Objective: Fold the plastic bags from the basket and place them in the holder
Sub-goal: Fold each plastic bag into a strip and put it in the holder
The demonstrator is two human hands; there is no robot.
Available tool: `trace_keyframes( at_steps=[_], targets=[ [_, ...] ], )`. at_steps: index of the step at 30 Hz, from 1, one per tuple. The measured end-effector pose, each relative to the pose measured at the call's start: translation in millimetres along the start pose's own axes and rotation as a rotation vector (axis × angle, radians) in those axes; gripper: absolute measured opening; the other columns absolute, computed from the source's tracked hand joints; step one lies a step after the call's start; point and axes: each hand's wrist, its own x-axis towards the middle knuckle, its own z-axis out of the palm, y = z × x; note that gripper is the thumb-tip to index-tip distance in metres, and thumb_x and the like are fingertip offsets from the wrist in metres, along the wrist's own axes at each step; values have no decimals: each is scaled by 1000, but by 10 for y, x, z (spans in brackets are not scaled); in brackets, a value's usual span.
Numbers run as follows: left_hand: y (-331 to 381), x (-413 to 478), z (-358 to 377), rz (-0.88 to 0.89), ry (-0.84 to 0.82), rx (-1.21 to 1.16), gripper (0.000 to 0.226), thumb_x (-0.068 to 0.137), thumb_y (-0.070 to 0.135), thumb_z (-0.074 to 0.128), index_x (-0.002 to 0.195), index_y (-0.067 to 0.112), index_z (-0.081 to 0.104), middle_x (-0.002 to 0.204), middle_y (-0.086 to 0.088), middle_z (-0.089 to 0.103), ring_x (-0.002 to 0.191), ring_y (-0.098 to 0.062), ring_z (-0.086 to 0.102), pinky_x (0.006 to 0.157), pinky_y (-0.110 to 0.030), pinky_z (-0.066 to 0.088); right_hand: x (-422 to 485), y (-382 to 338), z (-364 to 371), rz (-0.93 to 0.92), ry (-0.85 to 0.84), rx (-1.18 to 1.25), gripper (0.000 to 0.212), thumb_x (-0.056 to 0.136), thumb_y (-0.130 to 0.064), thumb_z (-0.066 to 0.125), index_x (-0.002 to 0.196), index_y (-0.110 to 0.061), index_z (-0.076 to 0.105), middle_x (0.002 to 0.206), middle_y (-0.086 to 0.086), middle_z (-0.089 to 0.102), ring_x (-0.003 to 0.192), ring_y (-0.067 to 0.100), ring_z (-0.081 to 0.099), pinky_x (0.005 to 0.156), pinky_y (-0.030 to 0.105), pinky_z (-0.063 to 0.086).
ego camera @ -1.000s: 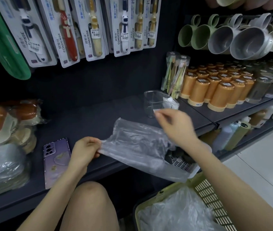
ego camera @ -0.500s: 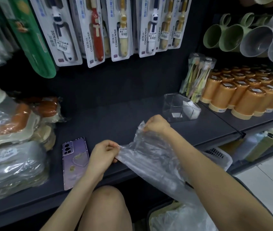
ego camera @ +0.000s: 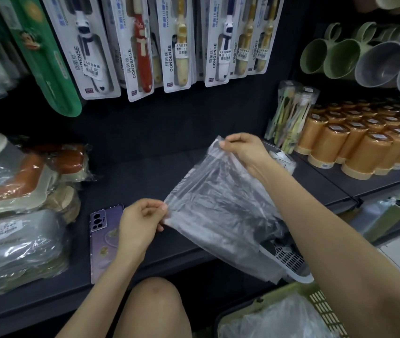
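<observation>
The right hand (ego camera: 244, 152) has left the holder (ego camera: 282, 159) and taken the bag (ego camera: 218, 208) by its far corner, lifting it; the sheet now hangs stretched above the shelf (ego camera: 145, 174), probably ready for a first fold, none made yet; the left hand (ego camera: 138, 224) pinches the near corner; both grips are clamped on the bag, which spans between them, its tail trailing towards the basket (ego camera: 322, 304).

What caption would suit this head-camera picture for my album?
Left hand and right hand pinch a clear plastic bag over a dark shelf.
</observation>
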Motion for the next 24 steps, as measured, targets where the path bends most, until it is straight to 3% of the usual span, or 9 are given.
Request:
trace_keyframes(
  at_steps=[5, 10, 12, 14, 16, 17, 19, 21, 24],
  targets=[
    [49, 256, 88, -110, 145, 14, 6, 93, 5, 59, 89, 9, 61, 73, -3, 63, 51, -15, 54, 57, -27, 49, 18, -172, 91, -302, 12, -510, 40, 89, -33, 67, 124, -15, 60, 110, -5, 58, 103, 10, 56, 92, 26, 45],
    [-27, 266, 29, -148, 66, 124, 18, 93, 12, 57, 108, 3, 55, 76, -8, 62, 60, -26, 60, 75, -43, 55, -804, 154, -309, -419, -105, -673, 21, 92, -31, 63, 108, -19, 70, 105, -11, 67, 101, 6, 61, 94, 27, 47],
    [-69, 186, -26, -1, 55, 405, 27, 91, 18, 60, 114, 4, 55, 88, -12, 64, 81, -35, 63, 81, -45, 52, -1214, 464, -525, -419, -60, -774, 24, 92, -38, 61, 103, -19, 71, 101, -11, 68, 96, 8, 62, 88, 30, 49],
    [-108, 104, -62, 367, 96, 750, 29, 87, 15, 65, 112, 2, 62, 97, -19, 61, 87, -41, 58, 80, -46, 48, -1537, 754, -675, -430, 106, -852, 37, 90, -51, 55, 99, -18, 71, 92, -8, 68, 85, 13, 63, 76, 34, 53],
    [-141, 70, -54, 659, 49, 878, 28, 85, 23, 60, 103, 4, 70, 101, -18, 63, 87, -40, 59, 81, -45, 49, -1742, 960, -745, -332, 278, -842, 46, 88, -59, 51, 99, -17, 68, 86, -7, 65, 81, 14, 62, 69, 33, 51],
    [-134, 74, -37, 689, -64, 887, 37, 87, 31, 52, 106, 5, 71, 108, -16, 65, 95, -38, 61, 86, -43, 49, -1796, 1025, -750, -220, 319, -820, 48, 86, -59, 52, 103, -16, 66, 88, -6, 65, 84, 16, 61, 70, 34, 50],
    [-143, 92, 5, 578, -302, 884, 49, 92, 39, 43, 125, 10, 64, 133, -10, 58, 125, -30, 53, 104, -37, 39, -1821, 1115, -721, 74, 268, -691, 50, 84, -56, 59, 112, -15, 61, 101, -3, 64, 96, 17, 60, 79, 35, 48],
    [-205, 100, 20, 492, -409, 944, 49, 99, 39, 41, 142, 17, 47, 151, -3, 39, 142, -20, 33, 113, -31, 27, -1787, 1188, -665, 294, 189, -362, 47, 85, -49, 65, 112, -11, 60, 105, -1, 63, 97, 15, 59, 79, 29, 47],
    [-287, 27, 20, 441, -444, 1063, 64, 94, 53, 23, 149, 22, 35, 157, -2, 28, 146, -18, 23, 115, -28, 23, -1767, 1245, -633, 343, 76, -135, 33, 86, -26, 71, 101, 2, 64, 92, 6, 65, 81, 11, 60, 63, 13, 46]
  ],
)
